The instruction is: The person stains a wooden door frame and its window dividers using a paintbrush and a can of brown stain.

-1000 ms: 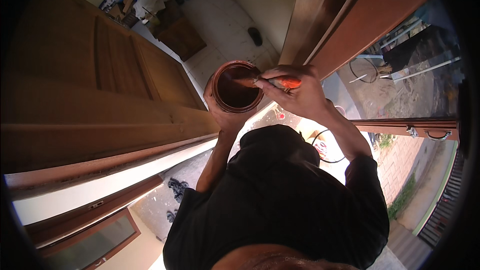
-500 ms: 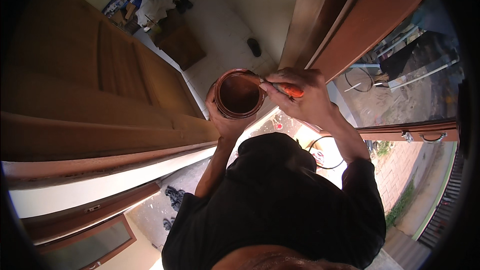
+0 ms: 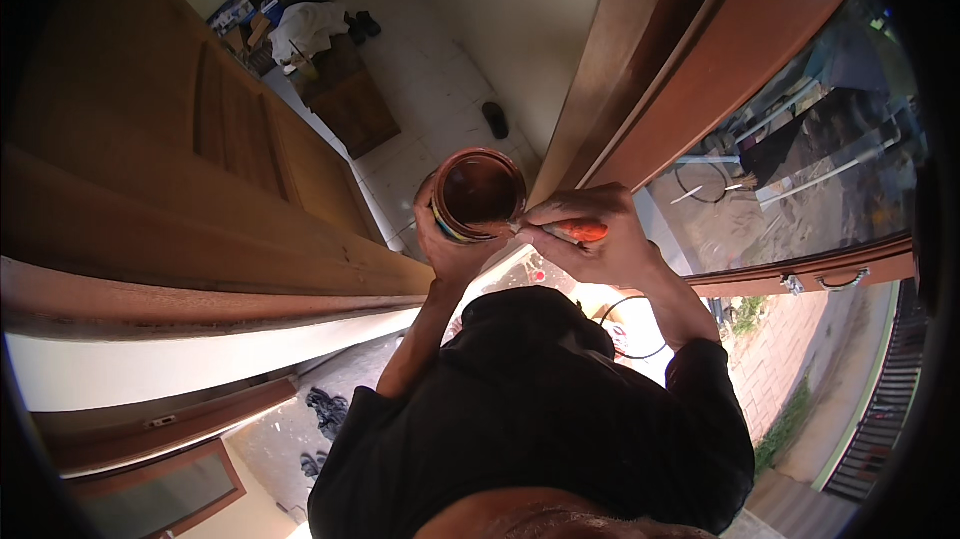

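A person's left hand [image 3: 448, 251] is wrapped around an open tin of brown varnish [image 3: 478, 193], held up near the picture's centre; the right hand [image 3: 592, 244], at the tin's four o'clock, is closed on an orange-handled brush [image 3: 580, 230] touching its rim. A wooden door [image 3: 180, 169] stands at nine o'clock
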Demonstrator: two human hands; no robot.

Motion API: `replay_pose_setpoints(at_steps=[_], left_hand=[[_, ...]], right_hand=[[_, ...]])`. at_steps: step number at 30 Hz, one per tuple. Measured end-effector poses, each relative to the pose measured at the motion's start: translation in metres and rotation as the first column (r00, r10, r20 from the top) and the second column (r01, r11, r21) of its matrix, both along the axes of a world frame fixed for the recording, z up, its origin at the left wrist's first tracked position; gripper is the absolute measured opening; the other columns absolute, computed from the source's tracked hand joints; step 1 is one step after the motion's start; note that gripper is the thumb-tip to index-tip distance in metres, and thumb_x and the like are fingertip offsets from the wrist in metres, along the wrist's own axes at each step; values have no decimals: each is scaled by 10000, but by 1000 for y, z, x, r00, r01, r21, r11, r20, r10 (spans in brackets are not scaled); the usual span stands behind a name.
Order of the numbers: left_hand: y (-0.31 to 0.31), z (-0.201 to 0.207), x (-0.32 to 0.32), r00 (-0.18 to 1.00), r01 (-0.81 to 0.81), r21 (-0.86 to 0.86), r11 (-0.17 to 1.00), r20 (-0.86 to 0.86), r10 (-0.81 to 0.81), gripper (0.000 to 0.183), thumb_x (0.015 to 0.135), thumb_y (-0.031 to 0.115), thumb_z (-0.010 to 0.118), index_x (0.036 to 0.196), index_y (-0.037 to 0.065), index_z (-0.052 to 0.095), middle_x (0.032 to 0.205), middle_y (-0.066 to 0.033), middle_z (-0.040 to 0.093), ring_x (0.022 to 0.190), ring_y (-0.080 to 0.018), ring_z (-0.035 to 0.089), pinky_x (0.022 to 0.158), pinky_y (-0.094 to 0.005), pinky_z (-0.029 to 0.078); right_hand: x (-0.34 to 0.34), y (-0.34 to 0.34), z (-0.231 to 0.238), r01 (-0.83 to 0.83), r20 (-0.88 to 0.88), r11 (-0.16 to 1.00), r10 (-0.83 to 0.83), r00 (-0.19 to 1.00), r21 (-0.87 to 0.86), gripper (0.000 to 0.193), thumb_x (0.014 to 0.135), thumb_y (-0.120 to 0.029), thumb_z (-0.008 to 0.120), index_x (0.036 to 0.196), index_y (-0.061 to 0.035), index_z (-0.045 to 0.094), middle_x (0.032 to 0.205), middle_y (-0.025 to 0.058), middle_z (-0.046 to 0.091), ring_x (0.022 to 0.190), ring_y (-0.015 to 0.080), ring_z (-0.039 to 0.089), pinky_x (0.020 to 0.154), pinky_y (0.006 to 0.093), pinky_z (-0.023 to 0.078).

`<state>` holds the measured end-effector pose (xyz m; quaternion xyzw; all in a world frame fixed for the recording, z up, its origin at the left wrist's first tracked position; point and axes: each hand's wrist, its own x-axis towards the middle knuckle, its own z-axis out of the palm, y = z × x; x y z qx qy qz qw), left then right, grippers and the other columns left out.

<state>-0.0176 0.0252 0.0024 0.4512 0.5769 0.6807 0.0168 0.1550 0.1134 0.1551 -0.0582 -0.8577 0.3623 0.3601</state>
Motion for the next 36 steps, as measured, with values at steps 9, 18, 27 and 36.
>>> replay_pose_setpoints(at_steps=[9,18,27,36], left_hand=[[2,10,8,1000,24,5,1000,-8,-23,952,585,108,963,1373,6,439,1324,-134,557,1222,-214,581,1065,-366,467],[-2,5,9,998,10,-1,1000,58,-10,1004,561,127,979,1387,12,420,1327,-119,560,1223,-217,586,1066,-367,473],[9,16,15,992,60,22,998,111,-62,1015,555,116,972,1397,35,412,1339,-107,550,1241,-214,573,1075,-367,462],[12,8,15,976,116,75,990,175,-128,1061,515,24,942,1415,34,380,1355,-121,520,1259,-243,553,1096,-391,446]], right_hand=[[0,15,6,212,-15,976,-211,977,59,165,854,-84,803,969,25,760,854,144,753,709,221,737,626,298,573],[15,8,23,229,-45,959,-225,973,169,166,783,-64,836,926,-6,776,827,117,754,681,245,726,627,291,562],[25,2,11,114,-20,993,-115,993,-34,164,861,-110,798,979,2,778,844,129,756,671,205,725,616,290,565],[24,39,128,554,-705,805,-520,483,-214,199,968,-77,698,1059,99,719,874,137,733,757,151,710,691,257,565]])
